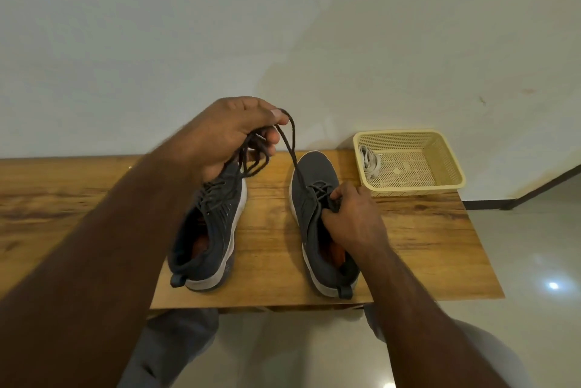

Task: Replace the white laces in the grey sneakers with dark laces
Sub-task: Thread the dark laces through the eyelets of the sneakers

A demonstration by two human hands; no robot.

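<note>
Two grey sneakers stand side by side on the wooden table (270,249), toes away from me. The left sneaker (210,230) carries dark laces. My left hand (232,133), raised above it, grips a bunch of dark lace (290,142) pulled taut up from the right sneaker (314,218). My right hand (352,218) rests on the right sneaker's tongue area and pinches the dark lace at the eyelets. White laces (371,161) lie bundled in the yellow basket (440,186).
The yellow perforated basket stands at the table's back right corner, next to the wall (283,26). The table's right edge (484,249) drops to a glossy tiled floor (540,262). My knees show below the front edge.
</note>
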